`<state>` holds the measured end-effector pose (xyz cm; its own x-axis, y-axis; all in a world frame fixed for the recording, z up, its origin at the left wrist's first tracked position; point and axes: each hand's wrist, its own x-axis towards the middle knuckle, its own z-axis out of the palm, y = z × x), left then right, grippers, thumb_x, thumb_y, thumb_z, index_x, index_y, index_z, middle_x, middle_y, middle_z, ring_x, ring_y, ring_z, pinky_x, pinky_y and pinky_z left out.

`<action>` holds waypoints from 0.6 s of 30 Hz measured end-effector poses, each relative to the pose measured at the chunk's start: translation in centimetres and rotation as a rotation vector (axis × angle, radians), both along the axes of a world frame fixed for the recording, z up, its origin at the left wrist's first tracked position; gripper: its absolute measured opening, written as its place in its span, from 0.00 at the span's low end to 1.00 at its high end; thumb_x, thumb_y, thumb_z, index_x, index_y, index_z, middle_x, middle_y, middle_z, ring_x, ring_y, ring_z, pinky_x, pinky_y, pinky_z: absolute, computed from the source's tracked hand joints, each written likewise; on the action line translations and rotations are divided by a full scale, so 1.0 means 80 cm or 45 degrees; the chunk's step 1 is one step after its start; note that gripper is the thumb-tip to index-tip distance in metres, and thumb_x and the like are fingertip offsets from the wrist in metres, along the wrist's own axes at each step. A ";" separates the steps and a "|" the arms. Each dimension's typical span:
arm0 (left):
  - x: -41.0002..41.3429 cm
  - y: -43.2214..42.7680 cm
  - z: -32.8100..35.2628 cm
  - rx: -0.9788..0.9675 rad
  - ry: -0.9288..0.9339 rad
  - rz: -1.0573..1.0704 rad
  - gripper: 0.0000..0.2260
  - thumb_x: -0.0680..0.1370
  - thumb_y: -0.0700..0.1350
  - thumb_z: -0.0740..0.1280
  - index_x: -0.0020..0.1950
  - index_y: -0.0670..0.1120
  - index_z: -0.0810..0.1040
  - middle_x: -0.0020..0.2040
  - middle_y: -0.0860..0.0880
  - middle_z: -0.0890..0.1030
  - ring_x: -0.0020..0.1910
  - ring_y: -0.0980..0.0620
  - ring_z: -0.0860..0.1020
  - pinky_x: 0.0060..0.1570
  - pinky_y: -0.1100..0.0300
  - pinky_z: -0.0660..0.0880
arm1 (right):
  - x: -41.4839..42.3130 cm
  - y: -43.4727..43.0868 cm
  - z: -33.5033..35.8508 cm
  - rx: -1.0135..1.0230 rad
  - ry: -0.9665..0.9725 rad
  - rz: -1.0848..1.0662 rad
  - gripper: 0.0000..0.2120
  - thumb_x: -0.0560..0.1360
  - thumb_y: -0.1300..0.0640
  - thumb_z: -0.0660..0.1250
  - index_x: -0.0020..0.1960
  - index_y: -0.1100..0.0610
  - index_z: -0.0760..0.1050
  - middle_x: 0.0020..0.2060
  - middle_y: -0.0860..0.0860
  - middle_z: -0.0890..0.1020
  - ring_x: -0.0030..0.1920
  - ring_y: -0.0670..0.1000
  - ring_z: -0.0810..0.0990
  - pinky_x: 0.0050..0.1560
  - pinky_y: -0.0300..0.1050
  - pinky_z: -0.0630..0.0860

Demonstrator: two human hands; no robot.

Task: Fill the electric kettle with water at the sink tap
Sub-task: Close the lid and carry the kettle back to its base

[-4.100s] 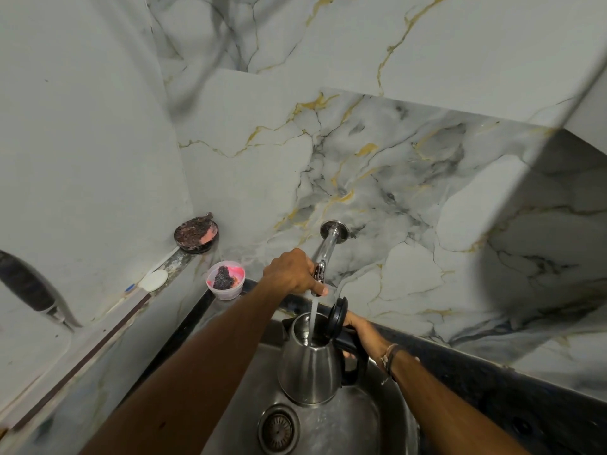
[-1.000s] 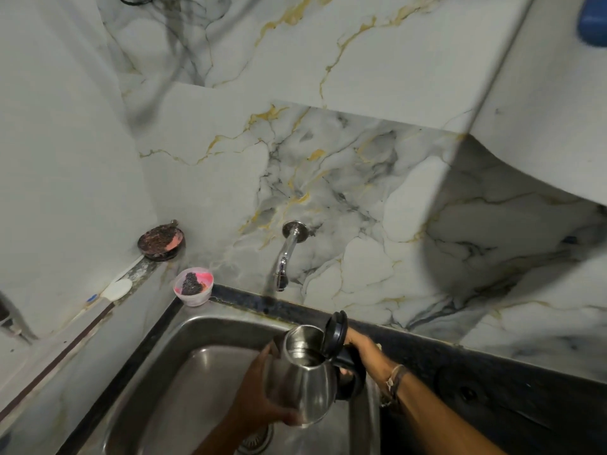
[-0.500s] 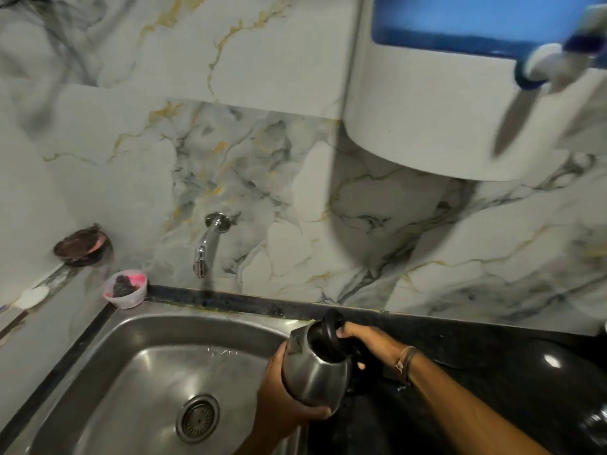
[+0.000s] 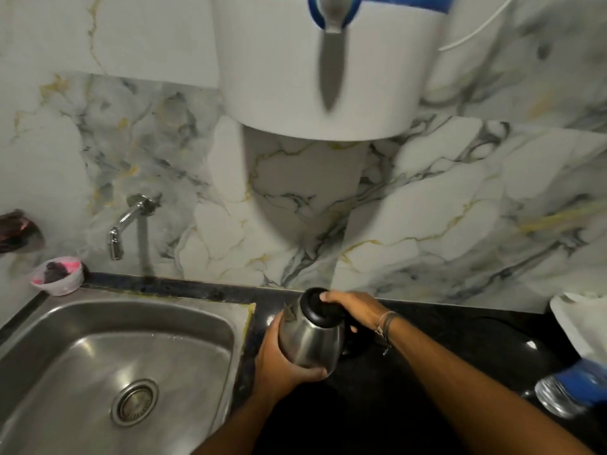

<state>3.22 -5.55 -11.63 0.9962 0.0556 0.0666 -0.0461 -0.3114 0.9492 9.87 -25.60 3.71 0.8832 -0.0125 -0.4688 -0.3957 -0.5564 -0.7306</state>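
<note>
The steel electric kettle [image 4: 310, 338] with a black lid is over the black counter, just right of the sink [image 4: 98, 323]. My left hand [image 4: 279, 362] cups its lower left side. My right hand [image 4: 351, 308] is on the handle, with the thumb resting on the lid, which is down. The chrome tap [image 4: 126, 223] juts from the marble wall at the left, above the sink's back edge; no water runs from it.
A white wall unit [image 4: 312, 70] with a blue-ringed spout hangs above. A small pink-stained cup [image 4: 59, 275] sits by the sink's back left corner. At the right edge are a blue-capped clear container [image 4: 568, 392] and a white cloth or paper [image 4: 581, 323].
The tap has been turned off and the kettle carried right, out of the sink to over the counter. Its lid went from up to down. My left hand moved from tap to kettle body.
</note>
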 end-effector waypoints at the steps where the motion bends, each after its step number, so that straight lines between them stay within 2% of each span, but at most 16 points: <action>1: 0.005 -0.011 0.003 0.023 0.012 0.015 0.65 0.47 0.64 0.92 0.75 0.84 0.57 0.70 0.75 0.74 0.70 0.67 0.75 0.66 0.63 0.73 | 0.006 -0.009 0.003 0.023 -0.026 -0.033 0.28 0.60 0.28 0.74 0.40 0.53 0.87 0.29 0.49 0.85 0.27 0.52 0.78 0.27 0.39 0.71; 2: 0.013 -0.020 0.007 0.044 0.017 0.017 0.66 0.46 0.64 0.92 0.75 0.83 0.57 0.70 0.75 0.73 0.69 0.65 0.75 0.66 0.62 0.72 | 0.012 -0.018 0.005 0.036 -0.049 -0.051 0.29 0.60 0.28 0.73 0.42 0.53 0.87 0.33 0.50 0.87 0.29 0.52 0.80 0.29 0.39 0.73; 4: 0.029 -0.037 0.016 0.078 0.047 0.020 0.68 0.46 0.63 0.92 0.81 0.74 0.60 0.72 0.67 0.76 0.71 0.59 0.76 0.68 0.58 0.74 | 0.025 -0.034 0.009 0.055 -0.093 -0.047 0.29 0.64 0.27 0.71 0.44 0.52 0.87 0.38 0.49 0.88 0.34 0.51 0.82 0.31 0.39 0.75; 6: 0.046 -0.050 0.027 0.101 0.067 0.043 0.68 0.47 0.61 0.91 0.82 0.66 0.61 0.73 0.58 0.79 0.71 0.54 0.78 0.68 0.53 0.76 | 0.038 -0.048 0.013 0.067 -0.119 -0.030 0.28 0.70 0.26 0.69 0.43 0.51 0.87 0.37 0.48 0.88 0.36 0.51 0.83 0.33 0.40 0.77; 8: 0.062 -0.061 0.037 0.124 0.098 0.047 0.67 0.47 0.60 0.91 0.82 0.63 0.61 0.73 0.55 0.79 0.71 0.50 0.78 0.69 0.49 0.77 | 0.052 -0.058 0.017 0.080 -0.121 0.005 0.30 0.75 0.25 0.66 0.43 0.51 0.87 0.32 0.47 0.86 0.35 0.51 0.81 0.38 0.43 0.78; 10: 0.074 -0.071 0.040 0.144 0.131 0.039 0.67 0.48 0.60 0.91 0.81 0.62 0.60 0.72 0.55 0.78 0.70 0.49 0.77 0.70 0.47 0.76 | 0.065 -0.066 0.015 0.074 -0.118 0.047 0.34 0.76 0.23 0.62 0.47 0.53 0.88 0.32 0.48 0.86 0.35 0.52 0.81 0.40 0.45 0.77; 13: 0.084 -0.080 0.032 0.137 0.153 0.037 0.65 0.48 0.59 0.91 0.78 0.65 0.60 0.67 0.58 0.76 0.66 0.51 0.76 0.64 0.50 0.75 | 0.081 -0.074 0.003 0.042 -0.120 0.066 0.37 0.74 0.22 0.60 0.48 0.54 0.88 0.31 0.47 0.86 0.35 0.52 0.82 0.40 0.44 0.78; 16: 0.087 -0.087 0.017 0.139 0.183 0.045 0.65 0.48 0.59 0.91 0.79 0.61 0.62 0.69 0.56 0.78 0.67 0.51 0.77 0.64 0.51 0.76 | 0.092 -0.081 -0.021 0.026 -0.117 0.077 0.34 0.74 0.23 0.61 0.45 0.52 0.87 0.39 0.51 0.88 0.39 0.55 0.83 0.49 0.49 0.80; 18: 0.085 -0.090 0.007 0.153 0.198 0.044 0.63 0.48 0.58 0.91 0.77 0.62 0.63 0.69 0.55 0.79 0.66 0.50 0.79 0.64 0.50 0.77 | 0.091 -0.084 -0.040 0.024 -0.119 0.076 0.30 0.76 0.25 0.63 0.43 0.51 0.86 0.40 0.51 0.88 0.40 0.55 0.84 0.48 0.49 0.79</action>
<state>9.99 -12.77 -11.08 0.9926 0.0911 -0.0800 0.1112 -0.4214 0.9001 17.12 -32.36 0.50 0.9219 0.0493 -0.3843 -0.2922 -0.5628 -0.7732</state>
